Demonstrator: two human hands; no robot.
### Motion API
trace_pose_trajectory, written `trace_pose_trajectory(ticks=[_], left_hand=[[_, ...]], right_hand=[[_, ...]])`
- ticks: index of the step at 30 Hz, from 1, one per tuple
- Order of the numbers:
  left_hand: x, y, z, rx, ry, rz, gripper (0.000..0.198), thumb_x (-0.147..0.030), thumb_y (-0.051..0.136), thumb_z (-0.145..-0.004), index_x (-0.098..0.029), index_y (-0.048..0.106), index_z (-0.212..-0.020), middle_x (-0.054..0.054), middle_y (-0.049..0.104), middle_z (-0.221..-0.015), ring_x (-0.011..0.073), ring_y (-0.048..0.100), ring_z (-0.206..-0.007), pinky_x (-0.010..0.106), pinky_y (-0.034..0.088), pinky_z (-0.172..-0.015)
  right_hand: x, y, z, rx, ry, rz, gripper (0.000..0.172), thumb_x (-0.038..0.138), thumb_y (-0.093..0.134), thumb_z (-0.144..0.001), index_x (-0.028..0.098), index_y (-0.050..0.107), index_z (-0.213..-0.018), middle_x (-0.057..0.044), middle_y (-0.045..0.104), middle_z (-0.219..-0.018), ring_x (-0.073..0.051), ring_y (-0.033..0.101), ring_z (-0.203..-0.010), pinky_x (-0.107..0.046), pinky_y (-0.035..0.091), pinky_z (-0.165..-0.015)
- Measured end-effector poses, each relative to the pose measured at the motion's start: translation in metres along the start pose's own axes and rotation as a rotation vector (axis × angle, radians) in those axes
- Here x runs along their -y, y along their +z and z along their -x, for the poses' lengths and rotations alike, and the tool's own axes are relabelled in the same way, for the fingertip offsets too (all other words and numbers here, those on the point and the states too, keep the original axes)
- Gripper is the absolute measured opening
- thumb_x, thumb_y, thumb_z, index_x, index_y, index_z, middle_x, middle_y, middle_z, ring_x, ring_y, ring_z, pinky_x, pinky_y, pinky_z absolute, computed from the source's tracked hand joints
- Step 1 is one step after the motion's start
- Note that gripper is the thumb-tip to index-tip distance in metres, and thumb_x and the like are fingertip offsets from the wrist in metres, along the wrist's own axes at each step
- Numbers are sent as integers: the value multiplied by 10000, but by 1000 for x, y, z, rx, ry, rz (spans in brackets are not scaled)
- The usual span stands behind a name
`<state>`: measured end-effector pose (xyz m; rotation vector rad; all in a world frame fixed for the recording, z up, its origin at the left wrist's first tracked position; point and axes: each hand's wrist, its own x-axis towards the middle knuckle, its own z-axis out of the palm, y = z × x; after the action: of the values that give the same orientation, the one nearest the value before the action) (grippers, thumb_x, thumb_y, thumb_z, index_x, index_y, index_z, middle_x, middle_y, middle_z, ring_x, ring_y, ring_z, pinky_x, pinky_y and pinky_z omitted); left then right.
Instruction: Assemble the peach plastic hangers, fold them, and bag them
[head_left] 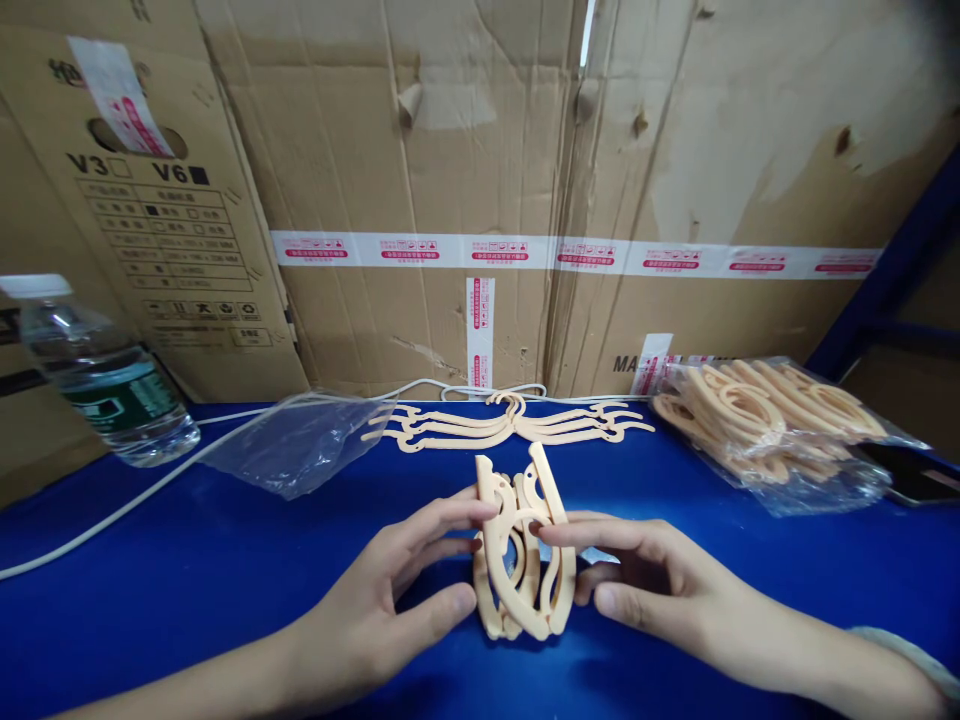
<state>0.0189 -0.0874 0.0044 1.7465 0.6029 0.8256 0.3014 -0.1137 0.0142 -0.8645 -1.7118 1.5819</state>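
Observation:
Between my hands a small bunch of beige folding hangers [493,590], arms folded together, stands above the blue table. My left hand [405,580] holds the bunch at its left side, fingertips on the upper arm and thumb at the lower edge. From the right, my right hand [660,580] reaches its index finger over the front, near the curved hook; its thumb is bent a little apart from the bunch. Behind them lies a row of unfolded hangers [465,432], overlapping, with hooks pointing away from me.
To the right are clear bags of folded hangers [757,420], beside a dark flat object [919,475]. A crumpled clear bag [300,440], a white cable [112,535] and a water bottle [112,380] are on the left. Cardboard [420,180] walls the back of the blue table [247,560].

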Motion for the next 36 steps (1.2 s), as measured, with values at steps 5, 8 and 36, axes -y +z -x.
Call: trace_pose_trajectory(ticks=[5,8,36], left_hand=[[2,-1,4,58,64,-20,500,-203,582,-947,-376,454,-1398,45,381,-1543,250,554,-1258,421,450,-1086],[2,0,4,53,78,-28,544,-163,594,-929,-378,451,-1407,47,360,-1559,256,547,-1267,430,445,-1088],[-6,3,-2,89,80,82,696,-36,628,-823,-263,408,-1443,113,565,-1323,241,565,-1190,424,494,-1008]], right_hand=[[-2,-1,-1,-8,3,-2,383,319,657,-910,329,601,-1289,-48,559,-1396,-255,598,-1187,-431,486,-1013],[-1,-1,-1,-24,23,39,390,335,655,-908,316,600,-1294,-60,566,-1386,-267,596,-1188,-441,487,-1011],[-14,-10,9,-76,53,318,530,427,629,-893,346,513,-1403,-30,372,-1560,-328,311,-1430,-481,359,-1123]])
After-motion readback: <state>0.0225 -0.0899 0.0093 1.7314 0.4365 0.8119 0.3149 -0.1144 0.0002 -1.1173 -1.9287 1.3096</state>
